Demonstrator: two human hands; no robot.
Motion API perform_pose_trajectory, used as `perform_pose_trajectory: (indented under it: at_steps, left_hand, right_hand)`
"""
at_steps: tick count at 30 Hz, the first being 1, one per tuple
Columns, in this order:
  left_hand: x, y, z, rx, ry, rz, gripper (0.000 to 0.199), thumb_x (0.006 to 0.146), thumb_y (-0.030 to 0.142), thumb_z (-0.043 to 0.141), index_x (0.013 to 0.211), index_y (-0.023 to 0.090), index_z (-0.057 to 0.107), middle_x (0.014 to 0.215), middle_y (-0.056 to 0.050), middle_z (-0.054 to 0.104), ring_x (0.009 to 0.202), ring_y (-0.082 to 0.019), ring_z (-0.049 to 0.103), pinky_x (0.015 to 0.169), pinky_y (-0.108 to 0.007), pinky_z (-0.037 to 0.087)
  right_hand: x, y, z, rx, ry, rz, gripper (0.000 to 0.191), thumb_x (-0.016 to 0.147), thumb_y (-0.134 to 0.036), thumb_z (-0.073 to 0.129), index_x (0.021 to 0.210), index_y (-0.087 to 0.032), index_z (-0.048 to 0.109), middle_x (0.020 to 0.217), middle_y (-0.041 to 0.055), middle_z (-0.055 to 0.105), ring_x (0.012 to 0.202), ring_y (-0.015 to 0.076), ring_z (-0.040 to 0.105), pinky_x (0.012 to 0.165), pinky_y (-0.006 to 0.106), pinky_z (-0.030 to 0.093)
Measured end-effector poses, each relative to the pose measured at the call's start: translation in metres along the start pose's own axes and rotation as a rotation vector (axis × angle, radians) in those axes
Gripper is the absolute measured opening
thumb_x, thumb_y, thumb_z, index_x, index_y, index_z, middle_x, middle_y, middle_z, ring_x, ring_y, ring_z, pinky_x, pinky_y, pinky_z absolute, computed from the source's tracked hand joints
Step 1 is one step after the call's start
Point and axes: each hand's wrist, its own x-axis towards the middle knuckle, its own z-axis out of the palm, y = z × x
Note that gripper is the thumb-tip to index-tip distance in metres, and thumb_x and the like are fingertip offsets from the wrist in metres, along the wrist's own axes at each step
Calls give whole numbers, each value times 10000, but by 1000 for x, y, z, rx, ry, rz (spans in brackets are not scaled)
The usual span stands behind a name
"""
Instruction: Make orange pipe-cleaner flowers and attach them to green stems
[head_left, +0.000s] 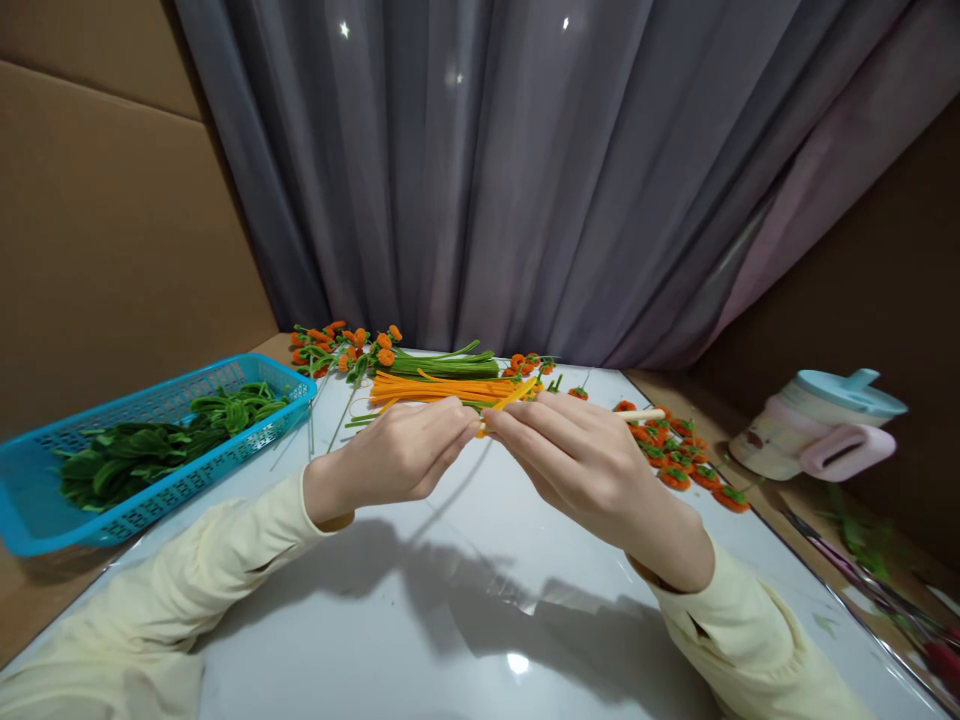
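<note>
My left hand (401,452) and my right hand (577,462) meet fingertip to fingertip over the white table (517,540). Pinched between them is an orange-yellow pipe cleaner (517,395), its end sticking up at the right fingertips. A pale thin stick (641,414) passes through my right hand and juts out on its right side. Behind the hands lie a bundle of orange pipe cleaners (442,388) and a bundle of green ones (450,366). The fingers of both hands are closed, and they hide most of what they hold.
A blue basket (161,400) with green leaf pieces (142,458) stands at left. Orange flower pieces lie at the back left (385,355) and at right (675,477). A lidded cup (787,430) stands at far right, near scissors (847,565). A grey curtain (510,180) hangs behind.
</note>
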Motion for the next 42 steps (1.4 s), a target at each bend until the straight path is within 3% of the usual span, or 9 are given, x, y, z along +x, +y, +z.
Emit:
perform_pose_trajectory:
  at_steps: [6, 13, 20, 28, 34, 42]
  left_hand:
    - [0, -3, -1, 53, 8, 45, 226, 937, 151, 285, 787, 157, 454, 645, -29, 535, 583, -132, 483, 552, -248, 414]
    - [-2, -4, 0, -8, -35, 36, 223, 940, 159, 296, 800, 149, 470, 673, -39, 570, 620, -130, 535, 574, -241, 435]
    - [1, -1, -4, 3, -7, 74, 217, 938, 159, 309, 805, 146, 480, 627, -21, 545, 560, -125, 500, 530, -237, 409]
    - [2, -2, -5, -21, -67, 51, 246, 944, 176, 297, 789, 155, 487, 655, -23, 567, 584, -117, 523, 533, -233, 402]
    - [2, -2, -2, 44, -76, 72, 270, 957, 202, 292, 750, 160, 461, 608, 1, 513, 527, -103, 460, 478, -233, 346]
    - [2, -2, 0, 155, -65, 149, 255, 945, 208, 332, 710, 170, 425, 574, 13, 489, 497, -106, 423, 444, -252, 284]
  right_hand:
    - [-2, -1, 0, 59, -40, 38, 177, 905, -88, 424, 999, -82, 575, 769, 75, 606, 695, 149, 523, 611, 289, 399]
    - [-4, 1, 0, 176, -93, 115, 174, 922, -111, 410, 980, -121, 574, 763, 57, 588, 697, 134, 531, 595, 263, 379]
    - [-4, 0, -3, 183, -118, 97, 163, 916, -105, 410, 901, -121, 571, 709, 40, 566, 647, 122, 511, 567, 257, 362]
    - [-4, -1, 0, 138, -124, 30, 192, 913, -86, 390, 854, -111, 571, 677, 39, 557, 647, 131, 508, 569, 264, 374]
    - [-4, 2, -1, 135, -107, 27, 171, 883, -76, 445, 799, -103, 592, 618, 18, 529, 562, 112, 445, 502, 259, 298]
    - [-1, 3, -2, 127, -225, 40, 214, 903, -103, 415, 772, -128, 582, 624, 14, 540, 569, 111, 451, 530, 256, 307]
